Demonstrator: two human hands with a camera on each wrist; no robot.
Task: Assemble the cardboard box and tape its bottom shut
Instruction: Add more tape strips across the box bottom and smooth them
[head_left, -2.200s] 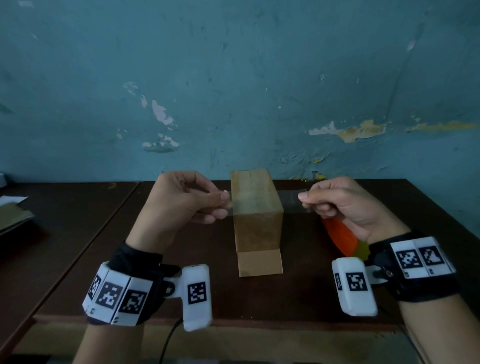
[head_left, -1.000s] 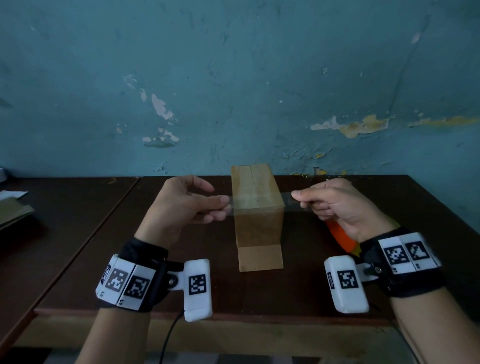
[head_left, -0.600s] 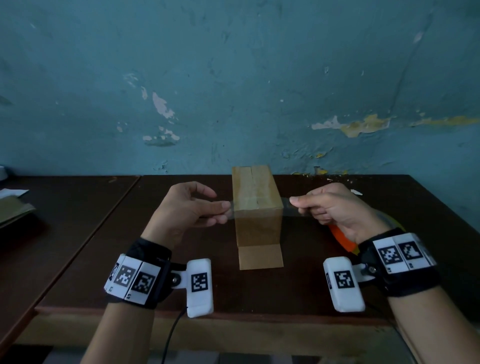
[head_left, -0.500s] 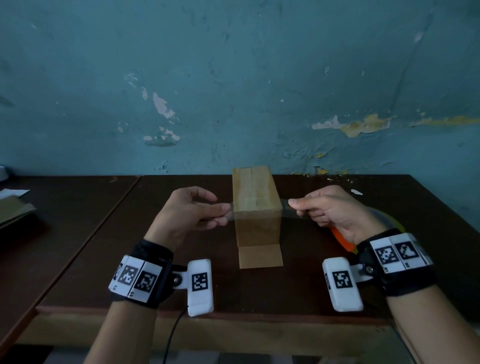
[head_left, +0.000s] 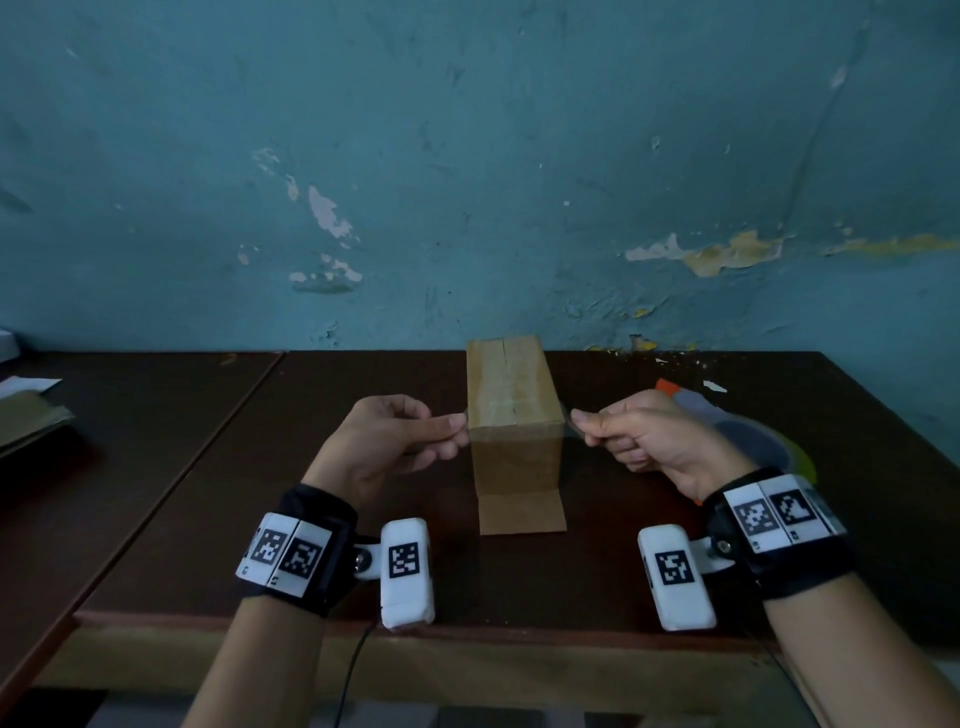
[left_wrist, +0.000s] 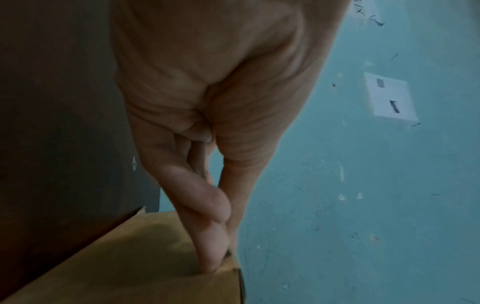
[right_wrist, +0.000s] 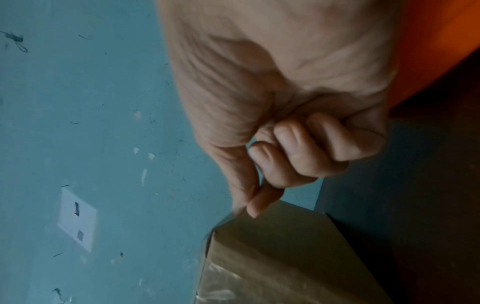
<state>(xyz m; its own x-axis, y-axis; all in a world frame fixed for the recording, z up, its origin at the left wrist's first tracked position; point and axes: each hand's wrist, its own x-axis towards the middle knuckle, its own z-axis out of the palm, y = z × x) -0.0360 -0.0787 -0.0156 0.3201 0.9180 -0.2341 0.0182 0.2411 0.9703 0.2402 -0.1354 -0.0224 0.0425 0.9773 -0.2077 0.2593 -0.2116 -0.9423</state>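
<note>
bare workroom, dark wooden table (head_left: 208, 467), peeling teal wall (head_left: 467, 156), stacked papers (head_left: 31, 410)

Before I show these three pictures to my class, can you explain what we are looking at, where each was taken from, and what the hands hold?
No machine here: a person's two bare hands, wearing wrist bands with cameras. The wide picture comes from a head camera; the two close-ups look along each wrist. On the dark brown wooden table stands a tall brown cardboard box. The left hand and right hand each pinch one end of a clear tape strip stretched across the box's top. Something orange and yellow lies behind the right hand, too hidden to identify.
</note>
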